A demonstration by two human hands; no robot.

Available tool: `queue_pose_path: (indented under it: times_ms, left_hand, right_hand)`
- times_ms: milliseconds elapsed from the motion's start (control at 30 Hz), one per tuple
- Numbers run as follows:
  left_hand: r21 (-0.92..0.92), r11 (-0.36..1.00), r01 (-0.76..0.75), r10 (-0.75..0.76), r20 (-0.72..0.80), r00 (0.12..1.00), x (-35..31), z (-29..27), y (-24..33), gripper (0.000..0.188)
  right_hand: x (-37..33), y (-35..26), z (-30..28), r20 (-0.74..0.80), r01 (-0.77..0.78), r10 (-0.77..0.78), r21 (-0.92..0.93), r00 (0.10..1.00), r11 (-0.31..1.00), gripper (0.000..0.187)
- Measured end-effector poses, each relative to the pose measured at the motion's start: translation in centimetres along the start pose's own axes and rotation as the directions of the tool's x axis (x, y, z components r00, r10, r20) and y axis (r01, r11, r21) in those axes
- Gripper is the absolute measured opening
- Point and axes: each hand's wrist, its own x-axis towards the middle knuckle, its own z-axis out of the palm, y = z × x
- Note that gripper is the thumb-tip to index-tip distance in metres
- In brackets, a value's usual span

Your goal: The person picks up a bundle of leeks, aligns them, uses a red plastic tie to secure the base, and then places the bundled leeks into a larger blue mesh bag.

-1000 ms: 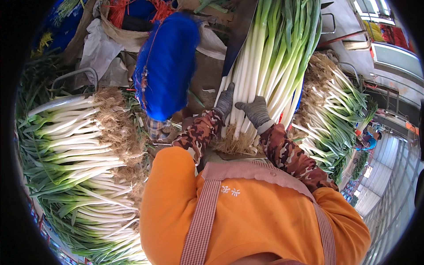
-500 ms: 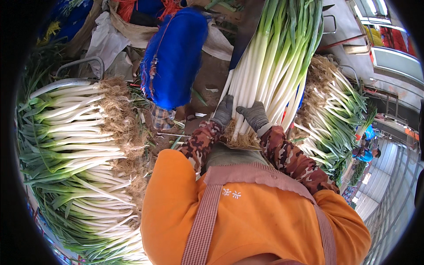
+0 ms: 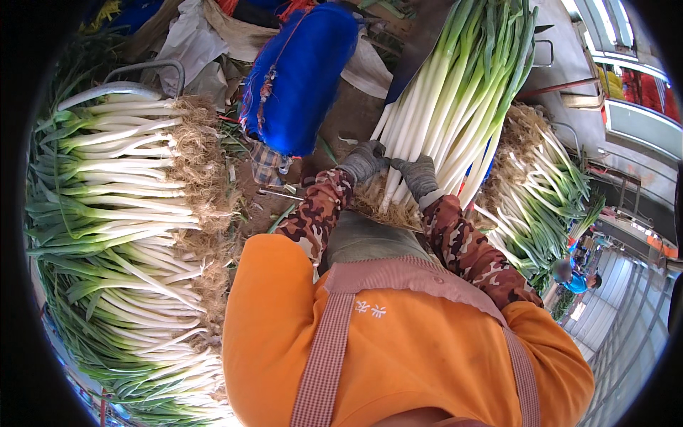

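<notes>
A bundle of long green onions [image 3: 435, 121], white at the base with green tops, lies in front of me with its roots [image 3: 405, 213] toward my apron. My left hand [image 3: 366, 161], in a grey glove, is closed at the left side of the bundle's lower white stalks. Close beside it, my right hand [image 3: 418, 176], also gloved in grey, curls over stalks just above the roots. The thumbs nearly meet; the fingertips are partly hidden among the stalks. Under the bundle, a dark metal sheet [image 3: 420, 53] shows along its upper left edge.
A large heap of green onions [image 3: 135, 206] lies on my left, roots inward. Another heap [image 3: 530, 181] lies to the right. Ahead stands a blue mesh roll [image 3: 302, 78]; beside it are white plastic sheeting [image 3: 192, 43] and a metal handle [image 3: 153, 65]. A person in blue [image 3: 578, 281] is far right.
My left hand has turned inward, its fingers now reaching right toward my right thumb. The view has shifted slightly, while the bundle stays in front of me.
</notes>
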Motion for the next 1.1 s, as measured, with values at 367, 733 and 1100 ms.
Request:
queue_pose_path:
  times_ms: [367,733,1100]
  left_hand:
    - [0.237,0.969,0.075,-0.104,0.112,0.988,-9.4,0.3,3.0,0.062]
    - [0.134,0.987,-0.090,0.116,-0.200,0.973,-6.0,0.9,2.8,0.037]
    - [0.183,0.950,-0.252,0.288,-0.216,0.933,-3.6,0.1,3.4,0.069]
  right_hand:
    - [-2.0,1.5,-1.1,0.143,-0.053,0.054,-0.009,0.988,0.999,0.063]
    - [-1.9,3.3,-0.3,0.301,-0.134,0.146,-0.059,0.942,0.989,0.063]
    - [-3.6,1.7,0.8,0.263,-0.066,0.123,-0.214,0.957,0.975,0.059]
